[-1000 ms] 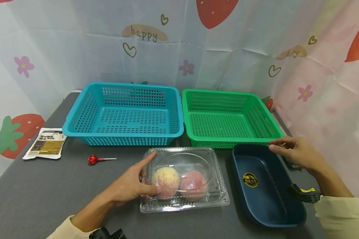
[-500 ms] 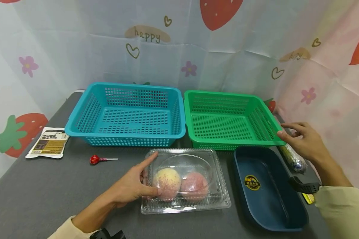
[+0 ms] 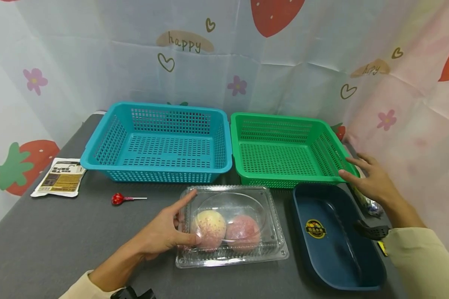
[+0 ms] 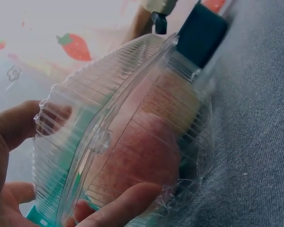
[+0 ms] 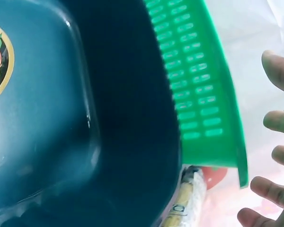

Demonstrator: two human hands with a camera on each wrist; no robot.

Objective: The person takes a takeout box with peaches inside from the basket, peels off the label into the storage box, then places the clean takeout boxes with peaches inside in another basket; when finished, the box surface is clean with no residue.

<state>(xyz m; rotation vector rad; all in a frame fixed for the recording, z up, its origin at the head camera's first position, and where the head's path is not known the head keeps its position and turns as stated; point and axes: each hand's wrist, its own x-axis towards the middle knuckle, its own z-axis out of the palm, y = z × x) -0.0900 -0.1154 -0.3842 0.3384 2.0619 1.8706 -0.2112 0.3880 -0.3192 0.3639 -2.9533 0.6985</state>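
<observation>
A clear plastic clamshell box (image 3: 263, 224) lies on the grey table, with two round peach-like fruits inside, one yellow and pink (image 3: 210, 226), one pink (image 3: 243, 230). My left hand (image 3: 164, 230) grips the left end of this box, thumb over the front and index finger along the far corner. In the left wrist view the thumb (image 4: 128, 205) presses the ribbed plastic. My right hand (image 3: 370, 178) holds nothing; its fingers are spread beside the right front corner of the green basket (image 3: 284, 176), beyond the dark blue tub (image 3: 336, 236). Whether the fingertips touch the basket, I cannot tell.
A blue basket (image 3: 157, 168) stands at the back left. On the left lie a lollipop (image 3: 123, 199) and a white and brown packet (image 3: 61, 178). A shiny wrapped item (image 5: 184, 203) lies by the tub's right side, partly hidden. Printed cloth (image 3: 209, 70) hangs behind.
My right hand has lifted off the far rim of the tub, shifted toward the green basket's corner, and spread its fingers. The left hand stays on the box.
</observation>
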